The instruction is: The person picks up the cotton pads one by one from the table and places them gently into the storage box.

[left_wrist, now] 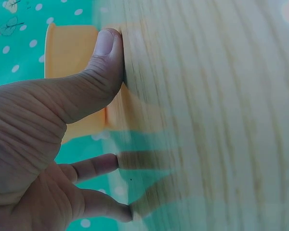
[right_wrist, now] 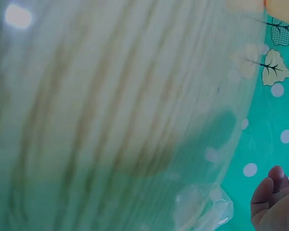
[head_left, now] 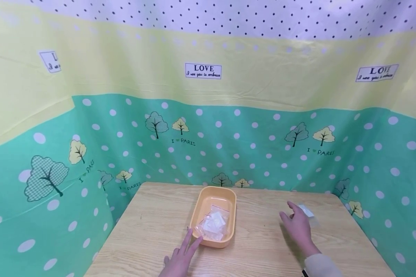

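Note:
An orange-yellow plastic bin [head_left: 215, 244] stands on the wooden table, with clear zip bags [head_left: 213, 226] holding something white inside it. My left hand [head_left: 178, 261] is at the bin's near left corner, fingers spread and fingertips right at the rim. In the left wrist view, its thumb [left_wrist: 108, 57] overlaps the bin and other fingertips reach the tabletop. Over the right part of the table, my right hand [head_left: 299, 229] has loosely bent fingers and holds nothing visible. Just beyond it lies a clear packet [head_left: 306, 211] with something whitish in it, also visible in the right wrist view.
The light wooden tabletop [head_left: 260, 238] is glossy and reflects the hands. A green and yellow printed curtain [head_left: 249, 138] encloses the table at the back and on both sides. The bin stands near the table's back edge, left of the middle.

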`<state>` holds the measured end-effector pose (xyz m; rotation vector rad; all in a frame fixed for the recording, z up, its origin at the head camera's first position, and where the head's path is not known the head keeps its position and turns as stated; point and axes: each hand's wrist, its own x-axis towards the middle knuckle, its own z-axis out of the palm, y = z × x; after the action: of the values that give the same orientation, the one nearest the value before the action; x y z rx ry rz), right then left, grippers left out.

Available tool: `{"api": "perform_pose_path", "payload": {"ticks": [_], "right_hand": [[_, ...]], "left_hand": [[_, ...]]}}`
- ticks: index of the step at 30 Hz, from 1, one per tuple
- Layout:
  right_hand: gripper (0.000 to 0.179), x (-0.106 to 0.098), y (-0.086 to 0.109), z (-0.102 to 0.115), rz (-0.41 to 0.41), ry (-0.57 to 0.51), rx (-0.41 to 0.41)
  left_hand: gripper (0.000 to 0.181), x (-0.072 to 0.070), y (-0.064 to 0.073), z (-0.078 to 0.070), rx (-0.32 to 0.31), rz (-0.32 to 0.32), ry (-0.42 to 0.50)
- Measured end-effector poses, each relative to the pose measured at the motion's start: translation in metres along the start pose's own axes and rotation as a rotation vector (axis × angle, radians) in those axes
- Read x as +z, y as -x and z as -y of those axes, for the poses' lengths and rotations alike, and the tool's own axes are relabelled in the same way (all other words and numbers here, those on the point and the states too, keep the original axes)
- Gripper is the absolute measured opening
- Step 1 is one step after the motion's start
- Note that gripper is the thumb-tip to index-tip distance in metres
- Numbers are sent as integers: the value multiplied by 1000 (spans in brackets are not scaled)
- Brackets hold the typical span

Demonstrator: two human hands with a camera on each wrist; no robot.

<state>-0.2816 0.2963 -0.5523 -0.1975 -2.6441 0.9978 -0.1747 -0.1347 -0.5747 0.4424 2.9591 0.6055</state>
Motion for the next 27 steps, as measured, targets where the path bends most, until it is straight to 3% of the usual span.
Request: {"api": "perform_pose_path", "payload": {"ticks": [15, 19, 27], "right_hand": [[63, 2, 0, -2, 38, 3, -13], [62, 2, 2, -6, 44, 29, -12], [65, -14, -6, -23, 102, 130, 70]], "left_hand": [[121, -2, 1, -2, -11, 9, 5], [118, -2, 1, -2, 21, -3, 8], [118, -3, 2, -3, 52, -24, 2]]}}
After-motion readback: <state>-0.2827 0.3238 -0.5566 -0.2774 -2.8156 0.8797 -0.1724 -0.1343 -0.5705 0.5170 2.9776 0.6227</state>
